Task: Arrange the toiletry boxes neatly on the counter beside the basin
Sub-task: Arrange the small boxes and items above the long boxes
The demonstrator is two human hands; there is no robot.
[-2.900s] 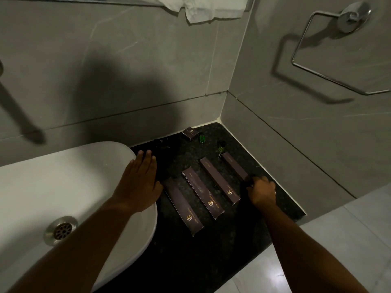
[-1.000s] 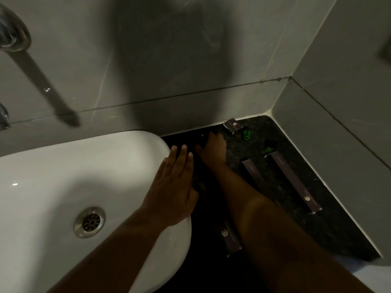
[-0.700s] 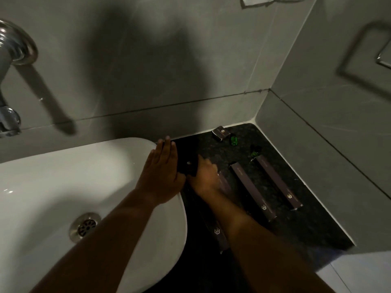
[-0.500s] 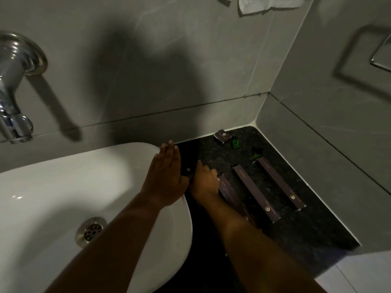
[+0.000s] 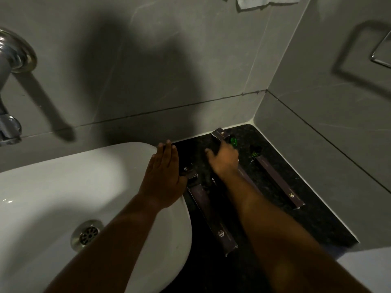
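Observation:
Dark purple toiletry boxes lie on the black stone counter (image 5: 317, 220) to the right of the white basin (image 5: 63, 187). One long box (image 5: 213, 220) lies nearest the basin and another long box (image 5: 279, 182) lies by the right wall. More boxes are hidden under my right forearm. A small box (image 5: 189, 172) sits beside my left hand (image 5: 163, 174), which rests flat and open on the basin rim. My right hand (image 5: 225, 160) is at the back corner, its fingers closed around a second small box (image 5: 220, 135).
Two small green bottles (image 5: 233, 141) (image 5: 255, 154) stand near the back corner. Grey tiled walls close the counter at the back and right. A chrome tap (image 5: 9, 85) is at far left, a drain (image 5: 86, 234) in the basin, and a towel ring (image 5: 380, 58) on the right wall.
My right hand left the small box it had drawn next to my left hand and reached to the back corner, closing on the other small box. My left hand stayed on the rim.

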